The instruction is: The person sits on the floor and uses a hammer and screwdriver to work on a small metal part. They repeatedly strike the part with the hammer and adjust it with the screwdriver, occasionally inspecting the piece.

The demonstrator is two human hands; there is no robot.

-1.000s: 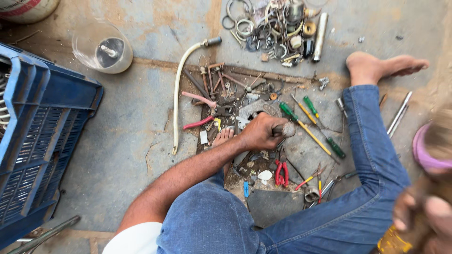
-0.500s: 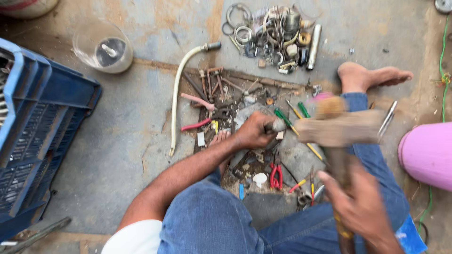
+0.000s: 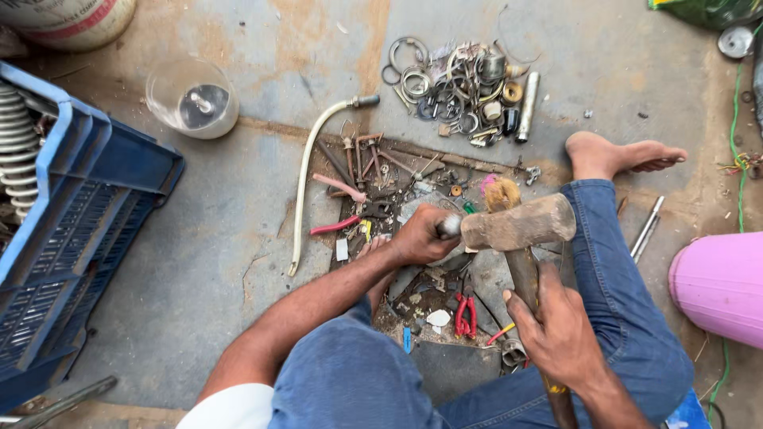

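Note:
I sit on a concrete floor among scattered hand tools (image 3: 373,191). My left hand (image 3: 420,236) is closed around a small metal cylinder (image 3: 448,227) held against the floor in front of my knee. My right hand (image 3: 559,331) grips the wooden handle of a hammer (image 3: 518,225). Its rusty head sits right beside the cylinder's end, touching or nearly touching it. Red-handled pliers (image 3: 464,314) lie just below my left hand, between my legs.
A blue plastic crate (image 3: 87,222) stands at the left with a coil spring inside. A clear bowl (image 3: 193,99) sits at the upper left, and a white hose (image 3: 306,179) curves beside the tools. Metal rings and parts (image 3: 461,87) lie at the top. A pink object (image 3: 719,286) is at right.
My right hand came in from the lower right with the hammer and swung it down, so its head now meets the metal cylinder. My left hand stayed in place.

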